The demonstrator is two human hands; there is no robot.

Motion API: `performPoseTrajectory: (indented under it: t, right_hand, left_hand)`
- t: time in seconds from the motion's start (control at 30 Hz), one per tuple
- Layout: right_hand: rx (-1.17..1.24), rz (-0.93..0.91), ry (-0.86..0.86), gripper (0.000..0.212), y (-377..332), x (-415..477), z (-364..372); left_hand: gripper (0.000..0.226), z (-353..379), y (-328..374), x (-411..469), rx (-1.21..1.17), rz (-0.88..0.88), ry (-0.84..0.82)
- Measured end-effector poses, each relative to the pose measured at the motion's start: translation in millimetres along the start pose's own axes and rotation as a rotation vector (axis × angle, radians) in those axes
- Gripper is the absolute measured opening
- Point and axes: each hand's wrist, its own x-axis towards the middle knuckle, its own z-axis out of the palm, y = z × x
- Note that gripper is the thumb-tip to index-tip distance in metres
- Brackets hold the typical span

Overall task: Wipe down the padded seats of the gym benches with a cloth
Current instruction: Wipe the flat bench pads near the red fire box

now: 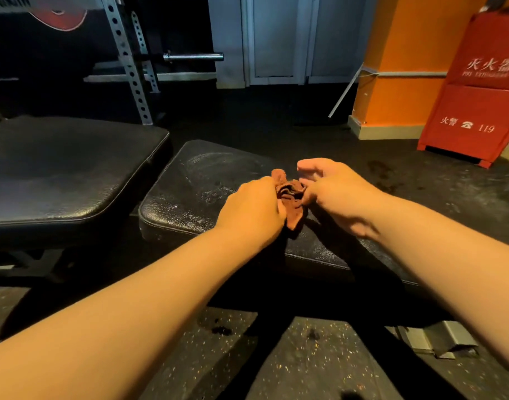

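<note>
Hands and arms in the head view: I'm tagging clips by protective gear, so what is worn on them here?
Nothing is worn. The left hand and right hand are bare, with no gloves, and no rings that can be made out. Both forearms are uncovered from the wrists to the edge of the picture: no sleeves, watch, wristband or bracelet shows. No markings are visible on them.

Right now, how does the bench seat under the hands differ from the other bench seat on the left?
The bench seat under the hands shows whitish smears and specks, while the left bench seat looks evenly dark. The first carries the crumpled brown cloth, gripped by the left hand and pinched by the right hand; the left seat carries nothing visible. Both are black padded seats.
</note>
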Motion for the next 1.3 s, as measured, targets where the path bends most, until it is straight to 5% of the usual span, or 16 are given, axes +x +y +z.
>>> performPoseTrajectory:
  t: [0.17,0.3,0.43,0.53,0.67,0.77,0.9,0.97,1.07,1.17,1.3]
  right_hand:
    - [-0.334,-0.241,-0.171,0.054,16.6,-4.5,-12.6]
    - [-0.290,-0.280,-0.211,0.053,8.7,-4.7,-13.6]
    - [-0.080,-0.201,-0.203,0.056,-8.5,-2.0,-6.9]
    - [-0.415,-0.341,-0.095,0.020,-12.3,5.3,-3.5]
    - [-0.299,-0.191,0.050,0.025,-14.3,8.0,-4.5]
    - [0.034,0.034,0.144,0.019,-19.0,7.7,-1.9]
    - [0.565,0.224,-0.039,0.019,-27.4,8.4,-12.9]
    - [0.514,0.226,-0.210,0.025,-23.1,8.0,-23.9]
    - [0.023,0.202,-0.319,0.049,-2.6,7.6,-32.5]
    - [-0.011,0.149,-0.198,0.025,5.0,6.7,-31.1]
    - [0.160,0.088,0.119,0.022,0.2,13.5,-31.0]
  left_hand:
    - [0.014,-21.0,-15.8,7.8,-0.154,-0.018,0.038]
    - [0.021,-35.9,-19.7,15.3,-0.425,-0.171,0.013]
    - [0.021,-48.8,-15.8,19.6,-0.466,-0.080,-0.010]
    - [0.021,-48.1,-19.4,24.2,-0.479,0.007,0.024]
    - [0.028,-41.5,-27.2,26.4,-0.504,-0.046,0.110]
    - [0.043,-42.5,-26.1,18.8,-0.635,-0.122,-0.062]
    - [0.029,-33.1,-26.2,14.6,-0.631,-0.145,-0.199]
    - [0.022,-34.8,-23.4,16.3,-0.759,-0.156,-0.164]
    - [0.023,-41.9,-17.9,20.5,-0.909,-0.226,-0.099]
    - [0.028,-44.9,-13.7,21.8,-1.021,-0.411,-0.024]
    - [0.081,-40.7,-17.3,14.9,-1.162,-0.384,-0.224]
